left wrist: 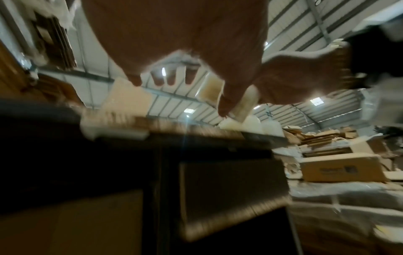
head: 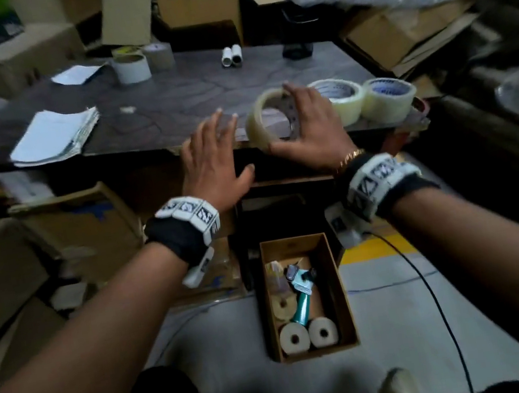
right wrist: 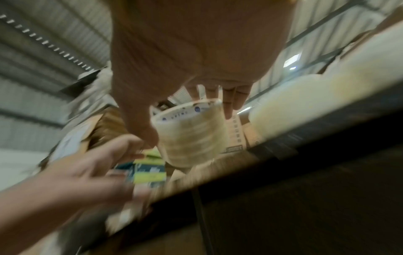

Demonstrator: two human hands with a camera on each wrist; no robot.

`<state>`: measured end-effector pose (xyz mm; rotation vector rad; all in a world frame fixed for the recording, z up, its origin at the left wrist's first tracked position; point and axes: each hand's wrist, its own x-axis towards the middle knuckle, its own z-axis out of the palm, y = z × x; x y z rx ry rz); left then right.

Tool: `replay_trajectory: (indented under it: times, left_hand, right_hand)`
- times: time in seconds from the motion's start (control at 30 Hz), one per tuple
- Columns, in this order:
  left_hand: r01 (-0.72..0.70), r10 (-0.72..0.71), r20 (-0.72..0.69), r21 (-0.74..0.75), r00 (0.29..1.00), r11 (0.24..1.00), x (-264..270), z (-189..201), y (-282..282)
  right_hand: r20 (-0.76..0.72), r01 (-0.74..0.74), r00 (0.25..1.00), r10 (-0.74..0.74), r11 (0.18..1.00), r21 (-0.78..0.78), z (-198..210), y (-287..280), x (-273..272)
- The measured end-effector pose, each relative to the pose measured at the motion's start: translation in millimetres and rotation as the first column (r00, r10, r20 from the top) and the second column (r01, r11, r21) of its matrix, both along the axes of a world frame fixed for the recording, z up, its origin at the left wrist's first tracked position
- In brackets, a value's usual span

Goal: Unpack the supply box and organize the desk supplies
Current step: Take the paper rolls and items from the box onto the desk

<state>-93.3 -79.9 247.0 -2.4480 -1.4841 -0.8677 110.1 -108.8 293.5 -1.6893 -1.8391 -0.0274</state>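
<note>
My right hand (head: pixel 300 121) grips a clear tape roll (head: pixel 265 120), thumb at its near side and fingers over its far rim, tilted just above the desk's front edge (head: pixel 154 145). In the right wrist view the same roll (right wrist: pixel 189 134) sits between thumb and fingers. Two more clear tape rolls (head: pixel 343 98) (head: pixel 389 99) stand on the desk to its right. My left hand (head: pixel 214 156) hovers open and flat beside the roll, holding nothing. On the floor below, the brown supply box (head: pixel 340 285) holds a teal tape dispenser (head: pixel 301 295) and small paper rolls (head: pixel 309 334).
A stack of papers (head: pixel 54 135) lies at the desk's left. White tape rolls (head: pixel 132 67) stand at the back left, two small tubes (head: pixel 232 55) at the back centre, a dark holder (head: pixel 297 49) beside them. Cardboard boxes crowd all around. A black cable (head: pixel 434 297) crosses the floor.
</note>
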Motion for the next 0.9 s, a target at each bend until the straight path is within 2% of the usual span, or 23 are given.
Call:
replay_trajectory:
  times: [0.07, 0.17, 0.33, 0.47, 0.57, 0.63, 0.77, 0.9]
  left_hand:
    - [-0.006, 0.006, -0.018, -0.017, 1.000, 1.000, 1, 13, 8]
    - [-0.001, 0.000, -0.042, -0.037, 0.999, 0.999, 4, 27, 18]
    - [0.010, -0.014, -0.066, -0.057, 0.998, 0.998, 8, 38, 31]
    - [0.009, -0.014, -0.073, -0.065, 0.997, 0.998, 14, 32, 33]
    - [0.011, -0.018, -0.079, -0.085, 0.997, 0.996, 20, 24, 31]
    - [0.012, -0.018, -0.081, -0.082, 0.997, 0.997, 23, 19, 28]
    - [0.035, -0.036, -0.056, -0.024, 0.998, 0.999, 33, 10, 20]
    - [0.066, -0.065, -0.016, 0.025, 0.998, 0.998, 47, -8, 6]
  right_hand:
    - [0.007, 0.063, 0.998, -0.062, 0.997, -0.034, 19, 23, -3]
    - [0.102, 0.153, 0.985, -0.141, 0.981, -0.116, 36, 52, -2]
    - [0.247, 0.256, 0.946, -0.209, 0.950, -0.178, 42, 79, 6]
    - [0.378, 0.318, 0.905, -0.193, 0.899, -0.302, 37, 87, 6]
    - [0.345, 0.285, 0.923, -0.172, 0.907, -0.310, 33, 83, 9]
    - [0.303, 0.243, 0.940, -0.159, 0.933, -0.265, 30, 73, 13]
    - [0.194, 0.141, 0.972, -0.129, 0.989, -0.053, 19, 44, 24]
    - [0.049, 0.032, 0.998, -0.039, 0.991, 0.127, -9, 11, 36]
